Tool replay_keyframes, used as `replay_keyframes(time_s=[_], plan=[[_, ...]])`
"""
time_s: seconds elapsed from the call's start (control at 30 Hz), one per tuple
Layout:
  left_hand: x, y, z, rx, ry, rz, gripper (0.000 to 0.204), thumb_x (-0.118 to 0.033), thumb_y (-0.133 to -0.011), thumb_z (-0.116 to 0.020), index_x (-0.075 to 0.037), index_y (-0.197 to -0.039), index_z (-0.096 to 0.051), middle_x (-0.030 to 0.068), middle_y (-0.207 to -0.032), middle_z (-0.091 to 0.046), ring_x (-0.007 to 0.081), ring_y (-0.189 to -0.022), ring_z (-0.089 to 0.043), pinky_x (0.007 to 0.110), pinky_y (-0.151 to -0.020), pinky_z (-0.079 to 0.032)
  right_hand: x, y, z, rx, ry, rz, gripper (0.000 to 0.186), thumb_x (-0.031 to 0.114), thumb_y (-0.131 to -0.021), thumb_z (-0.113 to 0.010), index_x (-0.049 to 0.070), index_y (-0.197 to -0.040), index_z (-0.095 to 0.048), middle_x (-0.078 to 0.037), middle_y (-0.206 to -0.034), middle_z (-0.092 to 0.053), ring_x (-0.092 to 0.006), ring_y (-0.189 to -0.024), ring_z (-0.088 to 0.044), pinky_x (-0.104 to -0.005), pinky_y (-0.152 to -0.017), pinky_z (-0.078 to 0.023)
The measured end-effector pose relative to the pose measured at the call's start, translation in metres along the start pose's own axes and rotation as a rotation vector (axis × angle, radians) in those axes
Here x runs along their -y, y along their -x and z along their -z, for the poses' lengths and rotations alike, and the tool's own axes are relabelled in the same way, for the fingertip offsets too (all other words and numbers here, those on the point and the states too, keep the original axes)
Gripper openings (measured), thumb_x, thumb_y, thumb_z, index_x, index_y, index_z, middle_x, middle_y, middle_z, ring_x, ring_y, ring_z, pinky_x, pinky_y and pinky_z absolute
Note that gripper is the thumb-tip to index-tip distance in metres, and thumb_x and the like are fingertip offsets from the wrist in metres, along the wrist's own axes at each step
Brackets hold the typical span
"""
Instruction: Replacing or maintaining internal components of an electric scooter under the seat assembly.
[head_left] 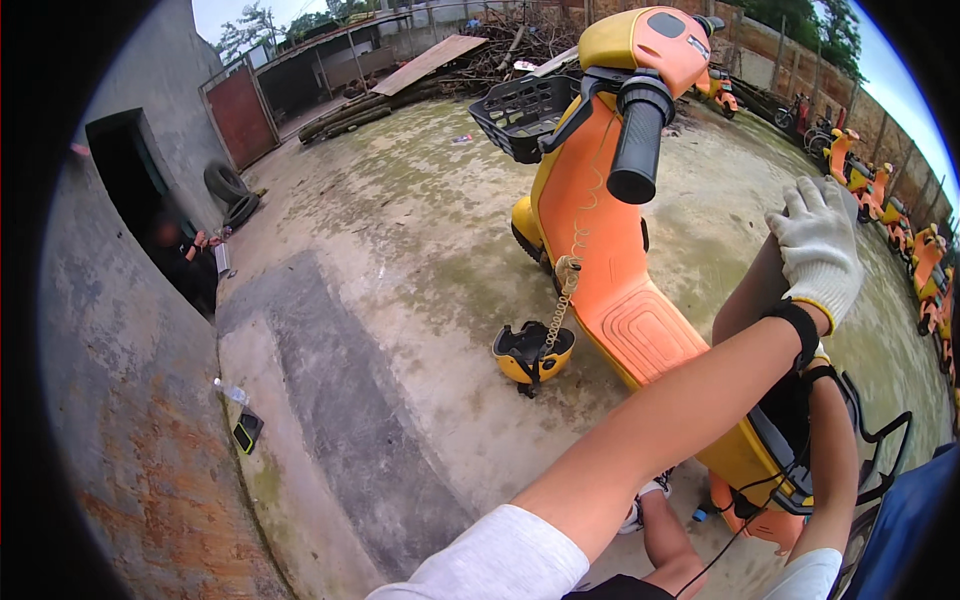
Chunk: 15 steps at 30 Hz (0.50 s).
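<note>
My left hand point(818, 250), in a white knit glove, rests palm-down on the raised seat point(762, 285) of the orange-and-yellow scooter point(600, 250). Its fingers are spread and curled over the seat's upper edge, gripping it. The scooter stands upright on the concrete yard point(400, 250), with its handlebar grip point(637, 140) and front basket point(522, 110) ahead of me.

My right hand is out of sight: the forearm point(835, 450) drops behind the open seat toward the compartment, so I cannot tell whether those fingers are closed or released.

Procedure as I judge it:
1. Keep the left palm flat and the fingers hooked on the seat edge, so the seat cannot drop onto the right arm.
2. Keep the weight off the scooter's side; push straight back, not across.
3. Work the right hand by feel, slowly, and keep it away from the black cable point(760, 500) running near the compartment.

A yellow helmet point(533, 352) lies on the ground just beside the footboard, tied to the scooter by a coiled cord point(562, 300); avoid stepping on it.
</note>
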<state>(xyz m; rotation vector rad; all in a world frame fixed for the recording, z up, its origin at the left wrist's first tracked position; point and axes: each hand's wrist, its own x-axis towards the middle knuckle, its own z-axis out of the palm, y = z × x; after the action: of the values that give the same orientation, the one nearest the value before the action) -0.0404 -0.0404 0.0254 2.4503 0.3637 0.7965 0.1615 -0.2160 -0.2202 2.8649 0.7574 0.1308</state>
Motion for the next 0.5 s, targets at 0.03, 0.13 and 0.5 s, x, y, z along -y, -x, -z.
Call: replay_keyframes(time_s=[0.03, 0.13, 0.5], plan=[[0.0, 0.0, 0.0, 0.01, -0.007, 0.004, 0.063, -0.028, -0.092, -0.061, -0.011, -0.148, -0.039, 0.0126, -0.149, -0.042, 0.0278, -0.135, -0.042, 0.049, -0.101, -0.042, 0.003, 0.001, 0.0, 0.003, -0.003, -0.001, 0.046, 0.049, -0.089, -0.05, 0.023, -0.124, -0.066, -0.01, -0.131, -0.064, -0.0282, -0.121, -0.06, -0.0374, -0.102, -0.048], [0.001, -0.001, 0.0, 0.006, 0.011, -0.007, 0.064, -0.029, -0.091, -0.062, -0.011, -0.148, -0.039, 0.0135, -0.147, -0.043, 0.028, -0.134, -0.042, 0.05, -0.1, -0.042, 0.013, 0.003, 0.002, 0.012, -0.023, -0.009, 0.045, 0.048, -0.09, -0.048, 0.024, -0.123, -0.067, -0.01, -0.131, -0.063, -0.0275, -0.121, -0.061, -0.0371, -0.101, -0.049], [-0.029, 0.011, -0.019, -0.045, -0.046, -0.153, 0.065, -0.03, -0.09, -0.062, -0.009, -0.147, -0.041, 0.0154, -0.149, -0.042, 0.0302, -0.133, -0.043, 0.054, -0.101, -0.039, 0.014, 0.021, 0.026, -0.039, -0.137, -0.002, 0.046, 0.049, -0.088, -0.052, 0.021, -0.122, -0.067, -0.013, -0.128, -0.064, -0.0305, -0.118, -0.061, -0.0394, -0.099, -0.049]])
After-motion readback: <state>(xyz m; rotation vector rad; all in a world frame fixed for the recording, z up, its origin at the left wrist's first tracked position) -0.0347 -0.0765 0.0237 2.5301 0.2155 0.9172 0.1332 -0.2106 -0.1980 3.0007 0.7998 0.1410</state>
